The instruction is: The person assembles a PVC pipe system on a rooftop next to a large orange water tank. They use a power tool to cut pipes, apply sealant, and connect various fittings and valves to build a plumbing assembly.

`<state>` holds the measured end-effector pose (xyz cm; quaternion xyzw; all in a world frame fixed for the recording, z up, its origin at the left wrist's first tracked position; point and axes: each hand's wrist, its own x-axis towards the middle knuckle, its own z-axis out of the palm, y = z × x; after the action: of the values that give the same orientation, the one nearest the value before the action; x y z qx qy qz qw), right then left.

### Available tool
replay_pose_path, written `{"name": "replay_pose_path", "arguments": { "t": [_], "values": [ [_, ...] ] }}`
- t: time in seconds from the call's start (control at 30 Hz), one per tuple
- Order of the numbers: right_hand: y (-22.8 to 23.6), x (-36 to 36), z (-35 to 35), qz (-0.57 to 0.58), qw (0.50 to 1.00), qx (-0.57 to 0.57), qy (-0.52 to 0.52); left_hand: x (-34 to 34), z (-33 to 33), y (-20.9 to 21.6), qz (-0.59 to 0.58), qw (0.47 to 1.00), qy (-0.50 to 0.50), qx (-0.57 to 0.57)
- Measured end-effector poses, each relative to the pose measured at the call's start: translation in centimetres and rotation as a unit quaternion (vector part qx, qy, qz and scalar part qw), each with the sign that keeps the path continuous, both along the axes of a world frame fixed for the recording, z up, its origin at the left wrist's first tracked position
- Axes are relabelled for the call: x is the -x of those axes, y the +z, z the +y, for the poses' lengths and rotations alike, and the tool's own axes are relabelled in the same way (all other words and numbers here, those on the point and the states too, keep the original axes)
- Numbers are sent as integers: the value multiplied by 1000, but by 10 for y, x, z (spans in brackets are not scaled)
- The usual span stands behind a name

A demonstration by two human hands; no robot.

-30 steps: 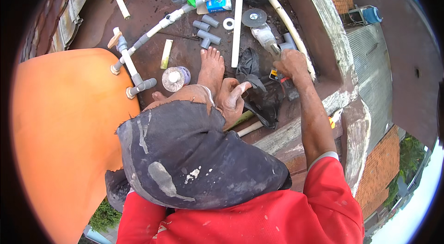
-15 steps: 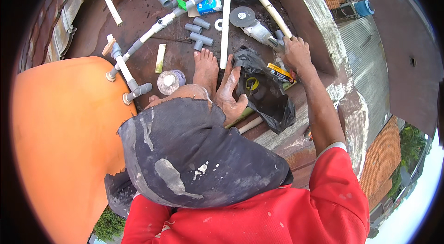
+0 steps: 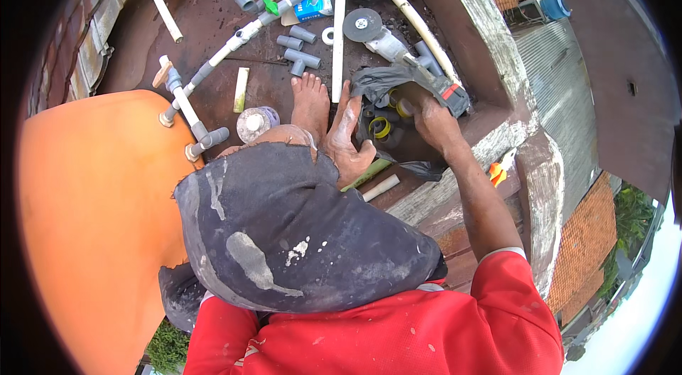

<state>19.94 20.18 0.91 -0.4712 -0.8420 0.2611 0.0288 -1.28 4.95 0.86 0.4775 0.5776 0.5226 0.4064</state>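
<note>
A black plastic bag [image 3: 398,75] lies with its mouth spread, holding grey pipe fittings [image 3: 387,135] with yellow rings. My left hand [image 3: 346,140] rests at its left rim, fingers stretched upward and thumb apart; the fingertips touch the plastic. My right hand [image 3: 437,123] reaches into the bag from the right, close beside a yellow-ringed fitting. Its fingertips are in shadow and partly hidden, so a grip cannot be made out. Just beyond the bag lies an angle grinder [image 3: 389,47] with a dark disc [image 3: 362,25].
A large orange tank [image 3: 99,212] with pipework [image 3: 229,50] stands at left. Loose grey fittings [image 3: 301,60], a white pipe [image 3: 339,41] and a round container [image 3: 254,123] lie ahead. An orange-handled tool [image 3: 499,172] rests by the weathered wall [image 3: 522,91] at right.
My right hand has moved from beside the grinder, down and left into the bag. The bag's rim has shifted up and right; the yellow-and-black box there is out of sight.
</note>
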Motion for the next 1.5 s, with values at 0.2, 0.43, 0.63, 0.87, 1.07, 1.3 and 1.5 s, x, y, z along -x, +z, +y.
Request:
{"name": "replay_pose_path", "arguments": {
  "t": [0.2, 0.43, 0.63, 0.87, 1.07, 1.3, 1.5],
  "values": [
    [-63, 15, -57, -238, 943, 228, 41, -13, 1, 4, 9, 999, -37, -25],
    [-15, 16, -44, -209, 954, 217, -8, -2, -10, -3, 49, 999, 5, -3],
    [6, -2, -19, -128, 977, 168, 23, 0, -6, -5, 92, 995, 18, -27],
    [-45, 25, -35, -290, 905, 192, 246, -6, 6, 0, 146, 985, 27, -89],
    [-15, 33, -31, -310, 905, 236, 171, -4, -4, -14, 68, 996, 63, -13],
    [-41, 14, -27, -254, 939, 210, 95, -5, -7, -15, 109, 989, 63, -79],
    [-72, 7, -13, -293, 898, 249, 212, -7, -1, 7, 113, 992, 32, -43]
  ]
}}
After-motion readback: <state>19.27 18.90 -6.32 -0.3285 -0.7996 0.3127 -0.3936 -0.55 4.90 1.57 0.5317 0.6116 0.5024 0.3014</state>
